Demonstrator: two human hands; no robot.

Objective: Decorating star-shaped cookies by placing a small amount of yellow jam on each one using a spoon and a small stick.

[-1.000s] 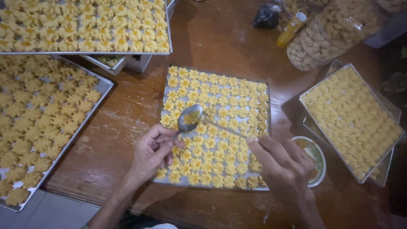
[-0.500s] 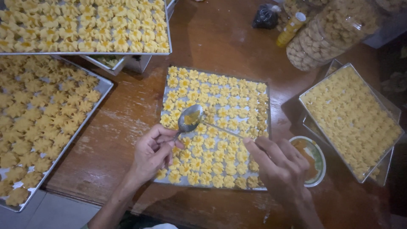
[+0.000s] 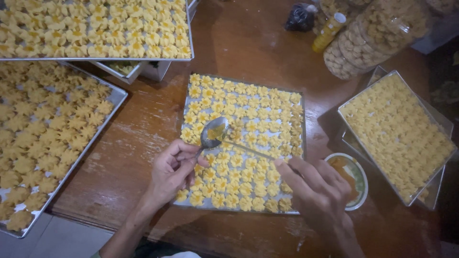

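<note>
— Over the middle tray [image 3: 300, 143], why is the spoon [image 3: 213, 132] held level?
— The left hand [image 3: 173, 171] pinches its handle, bowl up, seemingly to keep the yellow filling close to the cookies [image 3: 248, 138].
— And the right hand [image 3: 319, 187]?
— It grips a thin stick [image 3: 246, 149], tip at the spoon, apparently taking filling.
</note>
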